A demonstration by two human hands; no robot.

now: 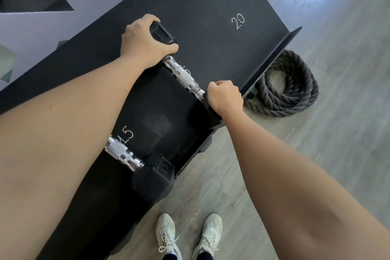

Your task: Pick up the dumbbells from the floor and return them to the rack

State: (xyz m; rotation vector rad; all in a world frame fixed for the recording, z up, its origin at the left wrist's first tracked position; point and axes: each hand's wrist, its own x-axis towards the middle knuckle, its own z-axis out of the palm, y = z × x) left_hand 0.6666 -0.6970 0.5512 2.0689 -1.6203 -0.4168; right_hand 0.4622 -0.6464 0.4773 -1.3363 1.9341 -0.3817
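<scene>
Black metal dumbbell rack shelf (211,2): runs diagonally from lower left to upper right, with a raised lip along its front and right edges. White chalk-style numerals "15" (126,135) and "20" (238,20) are marked on its surface.

Nearer dumbbell with black hexagonal heads and knurled chrome handle (123,154): lies on the shelf at lower left, just beside the "15" mark. Its long axis runs from upper left to lower right. The far end is hidden under the left forearm; the near head sits at the front lip, pointing toward the floor side. No hand is on it.

Left hand (145,40): clasped over the far black head of the second dumbbell, fingers wrapped over the top, thumb along the inner face.

Second dumbbell of the same black-and-chrome type (185,78): rests on the shelf between the two marks. Its long axis is roughly parallel to the first, far head toward the back of the shelf, near head toward the front lip. The chrome handle is fully exposed between the hands.

Right hand (224,97): closed in a fist over the near head, which it almost wholly covers, at the front lip.

Coiled dark grey thick rope (291,88): lies on the grey wood-grain floor (337,48), just right of the rack.

Pair of white laced trainers (187,236): stand on the floor in front of the rack.
</scene>
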